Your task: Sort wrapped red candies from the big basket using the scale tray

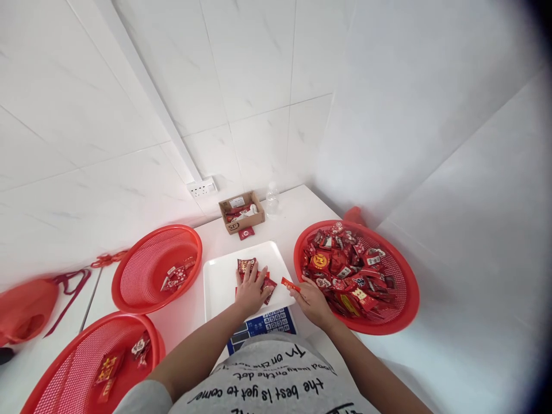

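My left hand (251, 291) lies flat, fingers spread, on a few red candy packets (245, 266) on the white tray (219, 284) of a scale. My right hand (311, 299) pinches one small red packet (290, 284) at the tray's right edge. Just to its right stands a red mesh basket (405, 310) piled with several red packets (349, 273).
The scale's blue keypad (271, 323) faces me. Two more red baskets, one at the left (129, 287) and one at the lower left (64, 368), hold a few packets each. A small cardboard box (241, 213), a clear bottle (272, 200) and a wall socket (202, 187) lie behind. White tiled walls close in.
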`<state>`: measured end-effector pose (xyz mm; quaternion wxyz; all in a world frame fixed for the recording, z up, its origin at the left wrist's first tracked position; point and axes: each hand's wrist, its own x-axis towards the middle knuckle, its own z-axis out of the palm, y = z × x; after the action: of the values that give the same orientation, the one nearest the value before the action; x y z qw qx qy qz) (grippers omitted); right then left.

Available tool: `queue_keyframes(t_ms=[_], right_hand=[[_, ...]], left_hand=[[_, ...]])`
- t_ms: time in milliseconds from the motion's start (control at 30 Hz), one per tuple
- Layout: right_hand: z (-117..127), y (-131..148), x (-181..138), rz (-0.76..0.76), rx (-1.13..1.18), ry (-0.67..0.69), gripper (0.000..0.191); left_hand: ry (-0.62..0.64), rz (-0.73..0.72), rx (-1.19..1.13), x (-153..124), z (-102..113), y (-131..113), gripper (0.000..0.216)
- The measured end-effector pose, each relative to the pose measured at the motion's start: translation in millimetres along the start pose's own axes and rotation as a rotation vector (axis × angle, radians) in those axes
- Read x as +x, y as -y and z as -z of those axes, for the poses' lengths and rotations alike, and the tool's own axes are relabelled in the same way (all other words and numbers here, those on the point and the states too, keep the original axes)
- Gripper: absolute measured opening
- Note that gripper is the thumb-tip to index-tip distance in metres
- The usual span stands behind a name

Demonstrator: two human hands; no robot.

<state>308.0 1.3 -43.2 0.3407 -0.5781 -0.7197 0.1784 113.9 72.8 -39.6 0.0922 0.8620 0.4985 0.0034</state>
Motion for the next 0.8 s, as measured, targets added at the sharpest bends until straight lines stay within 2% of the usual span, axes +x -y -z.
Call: queue_keyframes(t_ms=[167, 267, 333, 400, 467, 500, 567, 700, 800], right_hand=[[1.8, 2.5, 0.8, 0.004, -0.034, 0.014, 0.033], [2.3, 2.9, 1.2, 0.011, -0.041, 0.011, 0.034], [2.3, 2.8, 1.2, 0.014, -0.044, 0.021, 0.033], [2.2, 2.7, 1.1, 0.016, -0.05, 0.025, 0.033], [2.0, 2.5, 0.8, 0.018, -0.052, 0.016, 0.033], [1.9, 2.5, 0.7, 0.02, -0.052, 0.011, 0.033], [1.7, 2.4, 0.4, 0.026, -0.05, 0.01, 0.033], [1.5, 2.9, 0.1, 0.04, -0.05, 0.014, 0.032], [1.8, 3.6, 0.1, 0.039, -0.065, 0.022, 0.032]], left_hand=[[0.091, -0.354, 0.019, 2.1, 25.1, 35.0, 0.054], [0.128, -0.435, 0.009, 2.1, 33.6, 41.1, 0.054], [0.076, -0.319, 0.005, 2.5, 30.2, 34.0, 0.053], [-0.035, -0.05, -0.006, 4.8, 20.9, 20.9, 0.053], [-0.071, 0.255, -0.062, 8.8, 9.8, 7.5, 0.053], [-0.054, 0.346, -0.088, 10.7, 4.8, 2.4, 0.053], [-0.053, 0.391, -0.092, 13.3, -2.3, -2.7, 0.054], [-0.09, 0.186, -0.008, 11.5, -1.3, 8.5, 0.052], [-0.028, -0.061, 0.011, 9.0, 11.3, 27.3, 0.05]])
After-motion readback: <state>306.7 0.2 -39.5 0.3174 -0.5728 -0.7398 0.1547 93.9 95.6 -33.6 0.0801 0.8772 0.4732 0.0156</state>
